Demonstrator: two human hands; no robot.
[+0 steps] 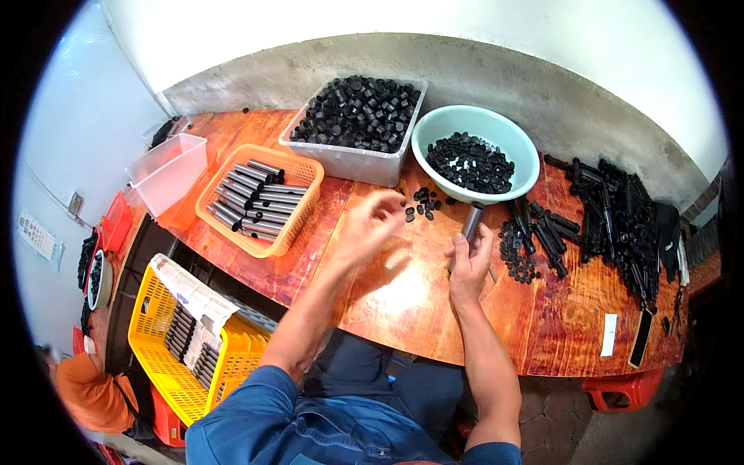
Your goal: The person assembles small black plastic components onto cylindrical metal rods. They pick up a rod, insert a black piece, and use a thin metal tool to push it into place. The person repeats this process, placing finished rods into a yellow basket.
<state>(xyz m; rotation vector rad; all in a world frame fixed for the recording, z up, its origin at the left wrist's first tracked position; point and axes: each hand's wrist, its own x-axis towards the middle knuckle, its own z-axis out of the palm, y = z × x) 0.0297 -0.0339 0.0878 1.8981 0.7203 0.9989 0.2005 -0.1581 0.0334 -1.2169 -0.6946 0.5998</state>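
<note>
My right hand [471, 267] is closed around a grey metal tube [472, 221], which stands tilted with its dark end up, just in front of the pale green bowl [527, 147]. To the left, my left hand [370, 229] hovers over the table with its fingers curled together. A dark speck shows at its fingertips, too small to make out. Beside those fingertips lies a loose group of small black caps [423, 203]. The bowl holds many more small black pieces [470, 164].
Behind stands a clear bin [353, 163] of black caps. Left of it are an orange basket [267, 249] of metal tubes and a yellow crate [147, 341] with tubes and newspaper. Black parts [612, 217] pile up at right, near a phone [641, 339]. Another person [93, 391] sits far left.
</note>
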